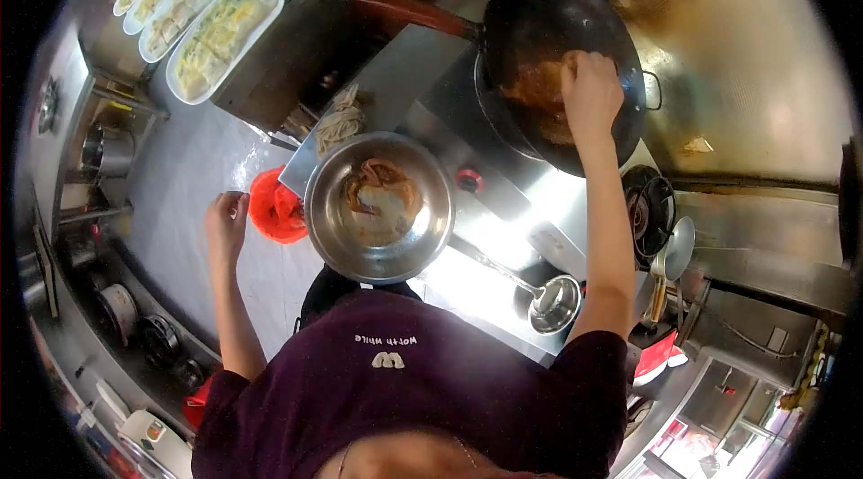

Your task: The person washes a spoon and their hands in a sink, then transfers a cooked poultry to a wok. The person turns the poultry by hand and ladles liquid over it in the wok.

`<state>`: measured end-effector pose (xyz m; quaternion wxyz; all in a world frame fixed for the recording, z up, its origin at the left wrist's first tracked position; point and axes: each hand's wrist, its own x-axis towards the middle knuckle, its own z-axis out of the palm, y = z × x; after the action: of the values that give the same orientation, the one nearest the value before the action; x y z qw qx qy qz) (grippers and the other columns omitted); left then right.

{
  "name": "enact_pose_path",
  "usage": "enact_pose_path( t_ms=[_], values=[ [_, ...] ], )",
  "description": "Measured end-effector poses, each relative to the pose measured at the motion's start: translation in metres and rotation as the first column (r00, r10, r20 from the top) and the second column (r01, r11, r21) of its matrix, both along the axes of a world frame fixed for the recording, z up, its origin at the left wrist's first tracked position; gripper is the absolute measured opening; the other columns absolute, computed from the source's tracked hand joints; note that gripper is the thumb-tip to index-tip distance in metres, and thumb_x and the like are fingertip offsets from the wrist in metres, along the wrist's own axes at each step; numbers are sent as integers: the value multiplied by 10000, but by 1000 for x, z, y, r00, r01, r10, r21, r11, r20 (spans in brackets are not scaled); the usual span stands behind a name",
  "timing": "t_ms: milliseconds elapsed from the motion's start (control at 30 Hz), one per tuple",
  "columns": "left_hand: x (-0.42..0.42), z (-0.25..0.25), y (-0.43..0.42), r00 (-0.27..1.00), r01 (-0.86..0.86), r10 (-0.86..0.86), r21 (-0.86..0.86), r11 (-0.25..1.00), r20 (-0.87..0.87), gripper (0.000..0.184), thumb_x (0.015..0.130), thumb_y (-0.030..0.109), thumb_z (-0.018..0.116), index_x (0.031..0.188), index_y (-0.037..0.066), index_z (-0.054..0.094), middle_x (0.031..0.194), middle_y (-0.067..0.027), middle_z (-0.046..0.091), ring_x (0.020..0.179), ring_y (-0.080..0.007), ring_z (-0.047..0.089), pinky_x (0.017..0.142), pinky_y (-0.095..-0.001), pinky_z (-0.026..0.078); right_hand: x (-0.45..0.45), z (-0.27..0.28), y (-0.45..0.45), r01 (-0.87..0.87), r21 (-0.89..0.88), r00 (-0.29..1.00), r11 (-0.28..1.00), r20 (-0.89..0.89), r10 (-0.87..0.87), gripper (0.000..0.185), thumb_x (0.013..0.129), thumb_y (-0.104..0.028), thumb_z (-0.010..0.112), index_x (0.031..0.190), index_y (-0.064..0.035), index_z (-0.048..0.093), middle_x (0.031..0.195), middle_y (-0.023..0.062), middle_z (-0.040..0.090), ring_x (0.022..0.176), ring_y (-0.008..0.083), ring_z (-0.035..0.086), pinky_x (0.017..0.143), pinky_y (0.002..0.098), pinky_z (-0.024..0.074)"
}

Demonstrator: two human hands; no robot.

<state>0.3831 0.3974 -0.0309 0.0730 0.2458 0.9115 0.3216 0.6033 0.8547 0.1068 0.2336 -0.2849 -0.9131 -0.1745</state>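
A black wok [548, 21] with a red-brown handle [409, 12] stands on the stove at the upper right, browned food [537, 88] inside it. Over the wok, my right hand [593, 91] has its fingers closed against the food; their tips are hidden. My left hand [226, 214] is raised at the left with fingers curled, beside a red container [274, 209], and whether it holds anything is unclear. Between my arms is a steel bowl [324, 241] with several pieces of brownish meat [382, 187] and some liquid.
Several white oval plates of food [223, 40] line the upper left. A folded cloth [342, 124] lies beyond the bowl. A ladle [499, 272] rests in a small steel pot [556, 304] at right. Another burner [649, 209] is right of my forearm.
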Motion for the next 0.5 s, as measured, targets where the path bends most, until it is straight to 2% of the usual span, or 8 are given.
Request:
enact_pose_path(
  t_ms=[133, 167, 267, 300, 400, 467, 500],
  values=[
    [10, -3, 6, 998, 50, -49, 12, 999, -28, 151, 789, 151, 575, 790, 1, 594, 707, -107, 558, 624, -211, 509, 592, -303, 415, 47, -7, -23, 43, 72, 999, 996, 19, -45, 105, 709, -134, 595, 775, -58, 568, 744, 69, 525, 759, 254, 517, 625, 346, 449],
    [12, -3, 8, 997, 63, -62, 25, 998, -49, 150, 788, 149, 576, 788, 0, 593, 707, -107, 558, 622, -209, 507, 589, -305, 413, 59, -12, -25, 50, 164, 997, 985, 46, -58, 115, 713, -151, 601, 770, -58, 566, 735, 65, 515, 743, 244, 512, 607, 328, 452],
    [16, -6, 12, 995, 95, -94, 28, 995, -38, 150, 785, 149, 576, 782, -1, 590, 701, -106, 552, 619, -215, 505, 588, -310, 411, 92, -24, -43, 176, 241, 969, 954, 126, -211, 102, 683, -160, 615, 719, -90, 550, 717, 31, 494, 729, 204, 501, 527, 297, 455],
    [19, -5, 15, 991, 122, -121, 22, 992, -48, 149, 784, 148, 576, 780, 0, 589, 700, -107, 550, 622, -218, 504, 589, -313, 411, 105, -31, -43, 173, 238, 963, 956, 163, -215, 92, 703, -176, 603, 725, -94, 566, 727, 24, 491, 732, 184, 503, 493, 283, 449],
    [24, 3, 29, 981, 184, -182, 22, 983, -70, 145, 782, 146, 575, 777, 1, 588, 697, -108, 544, 633, -227, 504, 594, -318, 409, 130, -29, -56, 217, 122, 973, 969, 60, -225, 117, 733, -214, 591, 751, -99, 581, 740, 19, 491, 737, 181, 506, 507, 288, 456],
    [29, 14, 41, 976, 208, -205, 33, 978, -68, 142, 780, 144, 575, 779, 2, 587, 698, -109, 542, 642, -232, 503, 599, -320, 408, 150, -17, -65, 323, 25, 946, 946, 1, -323, 160, 781, -248, 566, 830, -100, 599, 791, 39, 513, 768, 206, 519, 543, 299, 469],
    [30, 19, 45, 970, 233, -230, 32, 972, -74, 143, 778, 143, 576, 782, 1, 588, 701, -110, 543, 647, -233, 505, 600, -321, 408, 163, -13, -66, 317, 59, 948, 947, -42, -315, 160, 786, -235, 561, 858, -98, 600, 802, 49, 518, 772, 218, 522, 555, 308, 468]
  ],
)
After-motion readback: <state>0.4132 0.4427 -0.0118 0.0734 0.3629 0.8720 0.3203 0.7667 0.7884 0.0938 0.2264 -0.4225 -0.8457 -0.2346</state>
